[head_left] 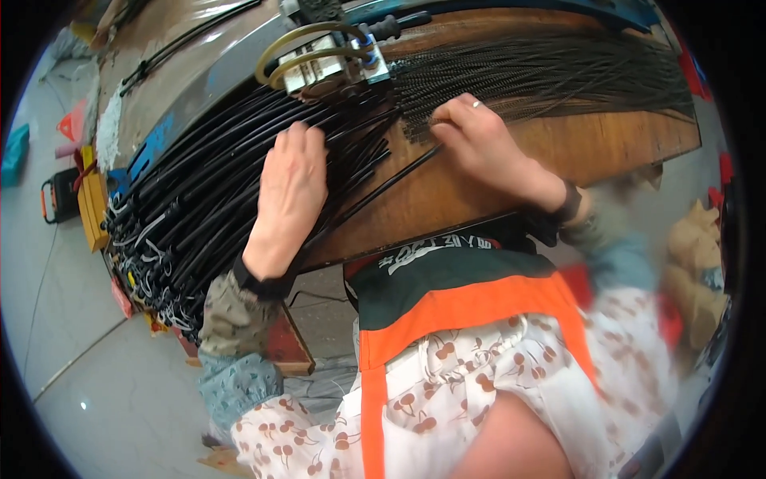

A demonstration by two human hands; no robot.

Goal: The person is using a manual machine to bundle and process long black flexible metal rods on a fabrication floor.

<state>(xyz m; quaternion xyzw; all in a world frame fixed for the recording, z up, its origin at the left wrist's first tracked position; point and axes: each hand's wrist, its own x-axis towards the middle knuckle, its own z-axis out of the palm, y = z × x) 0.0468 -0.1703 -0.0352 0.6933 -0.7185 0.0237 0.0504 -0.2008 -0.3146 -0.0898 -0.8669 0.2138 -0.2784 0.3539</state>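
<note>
Black cables [215, 191] lying bundled across wooden surface [495, 184] | left hand [289, 191] pressing flat, fingers open, on bundle | right hand [479, 144] pinching one thin rod [383, 188] — grip closed on it | risk: rod snagging neighbours, dragging bundle off the edge.

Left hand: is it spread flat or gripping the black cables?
Spread flat: the left hand lies palm-down with fingers extended on the black cables, not curled round any.
</note>
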